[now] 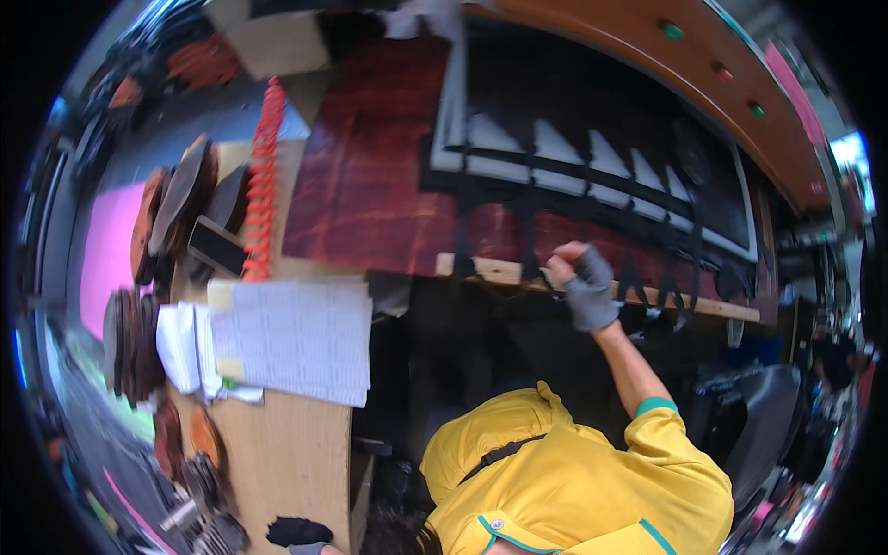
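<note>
My right hand (590, 289), in a grey fingerless glove, reaches forward to the light wooden edge strip (495, 270) of a dark red board. Its fingers are curled together beside the black strips (530, 231) that hang over that edge. Whatever they pinch, if anything, is too small to make out. At the bottom edge only a bit of my left hand (313, 549) shows, with a grey glove on it. It lies against a black soft-looking piece (298, 531) on the pale wooden table (287, 444); its fingers are hidden.
Printed sheets (301, 333) lie on the table at left, with a dark phone-like slab (216, 245) and several shoe soles (182, 199) beyond. A red coiled hose (263, 176) hangs there. A black panel with white triangles (555, 143) rests on the red board (365, 176). An orange-brown machine housing (638, 55) spans the far right.
</note>
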Demonstrator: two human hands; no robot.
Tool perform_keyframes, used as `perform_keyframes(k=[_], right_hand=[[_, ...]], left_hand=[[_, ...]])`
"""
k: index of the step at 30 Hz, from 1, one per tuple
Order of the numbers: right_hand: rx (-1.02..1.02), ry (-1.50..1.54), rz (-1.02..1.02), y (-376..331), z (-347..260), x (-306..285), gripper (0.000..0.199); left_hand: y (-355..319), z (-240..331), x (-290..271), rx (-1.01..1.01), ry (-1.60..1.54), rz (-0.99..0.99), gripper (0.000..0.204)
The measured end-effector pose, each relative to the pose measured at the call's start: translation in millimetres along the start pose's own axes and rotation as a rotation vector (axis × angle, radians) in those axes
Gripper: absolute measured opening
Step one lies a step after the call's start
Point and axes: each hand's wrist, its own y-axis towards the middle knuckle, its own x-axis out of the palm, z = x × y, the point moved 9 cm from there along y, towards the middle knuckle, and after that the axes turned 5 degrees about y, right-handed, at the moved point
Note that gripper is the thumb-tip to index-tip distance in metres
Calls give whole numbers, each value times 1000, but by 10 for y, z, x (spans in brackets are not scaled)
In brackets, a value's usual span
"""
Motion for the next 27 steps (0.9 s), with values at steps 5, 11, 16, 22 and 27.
perform_keyframes(k=[5, 11, 16, 22, 27], right_hand=[[-172, -468, 555, 604, 411, -1766, 37], [198, -1222, 422, 1792, 1193, -2934, 99], [624, -976, 68, 2287, 1783, -3205, 110], [570, -888, 59, 2102, 1769, -3267, 108], [468, -718, 89, 2001, 1652, -3313, 109]], left_hand=[[-2355, 1815, 374, 544, -920, -530, 31], [-6686, 3526, -591, 1619, -772, -893, 31], [-8464, 3956, -1451, 2061, -791, -588, 31], [-8886, 4037, -1427, 2087, -604, -464, 29], [-8815, 4029, -1413, 2000, -710, -652, 28]])
